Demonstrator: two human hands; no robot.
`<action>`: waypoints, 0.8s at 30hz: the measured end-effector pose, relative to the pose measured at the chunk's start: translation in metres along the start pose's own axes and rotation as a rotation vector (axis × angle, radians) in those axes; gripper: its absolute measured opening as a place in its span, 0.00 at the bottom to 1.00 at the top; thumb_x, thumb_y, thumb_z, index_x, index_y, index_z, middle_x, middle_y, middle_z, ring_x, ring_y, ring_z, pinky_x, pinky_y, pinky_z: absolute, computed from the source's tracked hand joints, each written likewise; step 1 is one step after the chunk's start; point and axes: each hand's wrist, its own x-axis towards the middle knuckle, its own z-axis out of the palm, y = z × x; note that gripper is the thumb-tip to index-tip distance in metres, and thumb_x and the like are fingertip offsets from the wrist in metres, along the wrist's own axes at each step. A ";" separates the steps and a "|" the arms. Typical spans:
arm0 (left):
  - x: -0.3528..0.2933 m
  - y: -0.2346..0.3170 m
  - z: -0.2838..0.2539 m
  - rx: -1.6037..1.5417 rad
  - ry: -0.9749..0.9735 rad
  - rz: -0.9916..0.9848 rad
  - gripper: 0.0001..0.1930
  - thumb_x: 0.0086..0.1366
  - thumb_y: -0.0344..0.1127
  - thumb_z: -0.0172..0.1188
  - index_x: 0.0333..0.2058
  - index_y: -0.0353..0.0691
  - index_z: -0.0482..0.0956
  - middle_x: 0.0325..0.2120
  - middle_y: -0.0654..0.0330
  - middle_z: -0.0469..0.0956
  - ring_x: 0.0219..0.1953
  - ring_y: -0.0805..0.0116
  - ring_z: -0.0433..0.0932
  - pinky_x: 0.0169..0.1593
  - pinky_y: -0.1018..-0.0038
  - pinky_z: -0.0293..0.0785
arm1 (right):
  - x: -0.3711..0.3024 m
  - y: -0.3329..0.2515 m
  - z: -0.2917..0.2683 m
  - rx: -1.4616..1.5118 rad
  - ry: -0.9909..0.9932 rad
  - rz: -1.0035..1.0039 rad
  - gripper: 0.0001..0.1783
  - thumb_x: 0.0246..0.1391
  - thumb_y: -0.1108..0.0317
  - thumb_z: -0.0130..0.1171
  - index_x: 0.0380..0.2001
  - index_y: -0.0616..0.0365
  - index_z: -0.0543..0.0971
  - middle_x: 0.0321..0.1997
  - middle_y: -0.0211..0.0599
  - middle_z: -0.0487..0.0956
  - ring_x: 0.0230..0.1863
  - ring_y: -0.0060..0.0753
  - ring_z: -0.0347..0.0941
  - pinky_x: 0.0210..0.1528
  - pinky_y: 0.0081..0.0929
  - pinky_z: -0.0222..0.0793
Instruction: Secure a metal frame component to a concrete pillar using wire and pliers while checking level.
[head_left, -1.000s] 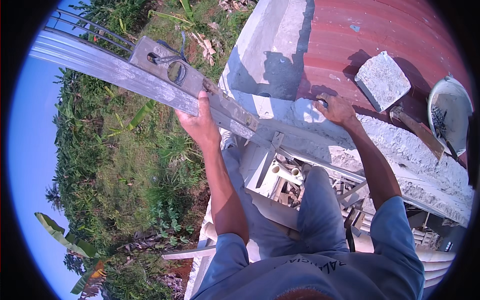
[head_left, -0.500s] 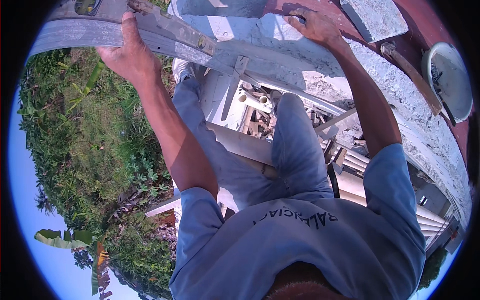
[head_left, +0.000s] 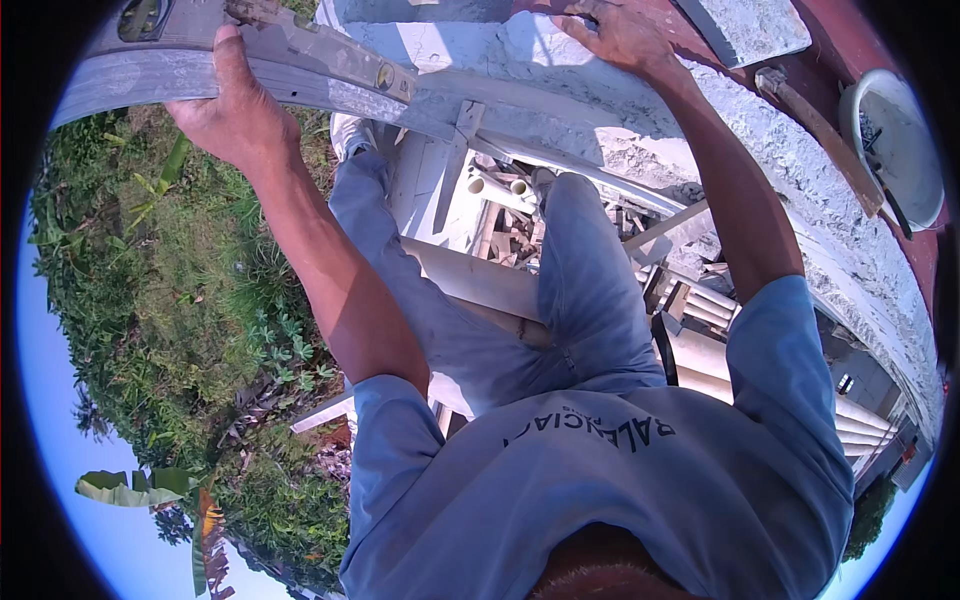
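My left hand [head_left: 240, 120] is closed at the upper left around a spirit level [head_left: 335, 68] and a long pale metal straightedge [head_left: 130, 82], which lie together. The thumb presses on top of the level; the other fingers are hidden beneath. Round vials show at the level's near end and farther left. At the top, my right hand [head_left: 625, 42] rests on the rough, whitish plastered ledge [head_left: 560, 110]. Its fingers are bent but apart over the ledge's far side, and nothing shows in them.
Right of my right hand lie a grey slab [head_left: 748, 28], a wooden-handled tool [head_left: 825, 145] and a white basin [head_left: 900, 150]. Below me are wooden planks [head_left: 480, 275], pale pipes [head_left: 497, 190] and rubble [head_left: 515, 238]. Greenery [head_left: 180, 260] lies far down on the left.
My left hand, with the level and straightedge, has shifted slightly left and up in the picture. My right hand has also shifted slightly up and still rests on the ledge.
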 end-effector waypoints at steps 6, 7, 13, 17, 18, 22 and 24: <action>-0.001 -0.003 0.009 -0.008 0.015 -0.013 0.23 0.58 0.24 0.63 0.50 0.28 0.64 0.41 0.48 0.76 0.40 0.64 0.79 0.44 0.71 0.81 | -0.002 0.025 0.005 0.596 -0.084 0.140 0.16 0.60 0.62 0.49 0.49 0.55 0.75 0.51 0.44 0.76 0.54 0.39 0.71 0.59 0.33 0.64; -0.001 -0.002 0.003 0.032 0.019 -0.023 0.23 0.58 0.25 0.63 0.50 0.28 0.64 0.41 0.48 0.76 0.40 0.64 0.79 0.43 0.70 0.81 | 0.003 0.009 0.006 0.381 -0.094 0.092 0.16 0.60 0.63 0.49 0.48 0.55 0.75 0.51 0.44 0.76 0.54 0.40 0.71 0.59 0.34 0.64; -0.001 0.003 0.006 0.044 0.018 -0.021 0.24 0.59 0.25 0.62 0.51 0.28 0.63 0.42 0.47 0.76 0.40 0.63 0.79 0.43 0.70 0.82 | -0.001 -0.004 0.006 -0.263 -0.224 0.432 0.41 0.54 0.27 0.42 0.54 0.48 0.77 0.52 0.44 0.79 0.52 0.48 0.76 0.57 0.46 0.69; -0.003 0.005 0.008 0.079 0.027 -0.043 0.23 0.59 0.25 0.61 0.51 0.28 0.63 0.41 0.47 0.76 0.39 0.63 0.80 0.44 0.71 0.83 | -0.001 -0.006 0.002 -0.249 -0.232 0.434 0.40 0.54 0.28 0.42 0.55 0.47 0.77 0.50 0.46 0.80 0.51 0.49 0.77 0.55 0.46 0.71; -0.003 0.005 0.007 0.077 0.025 -0.041 0.23 0.59 0.25 0.61 0.51 0.28 0.63 0.41 0.47 0.76 0.39 0.63 0.80 0.44 0.71 0.83 | -0.001 -0.009 0.001 -0.250 -0.229 0.435 0.40 0.54 0.28 0.42 0.55 0.47 0.77 0.50 0.46 0.80 0.51 0.49 0.77 0.55 0.46 0.71; -0.002 0.005 0.004 0.095 0.020 -0.037 0.23 0.59 0.25 0.61 0.51 0.29 0.63 0.41 0.47 0.76 0.39 0.64 0.80 0.43 0.72 0.83 | 0.001 -0.024 -0.008 -0.203 -0.225 0.412 0.39 0.55 0.29 0.43 0.54 0.48 0.77 0.48 0.48 0.80 0.50 0.50 0.77 0.55 0.46 0.70; -0.002 0.004 0.005 0.103 0.010 -0.031 0.23 0.59 0.25 0.61 0.51 0.29 0.64 0.40 0.47 0.77 0.38 0.64 0.80 0.43 0.73 0.83 | 0.002 -0.025 -0.010 -0.197 -0.210 0.398 0.38 0.56 0.30 0.44 0.54 0.49 0.77 0.47 0.48 0.81 0.50 0.51 0.77 0.55 0.45 0.70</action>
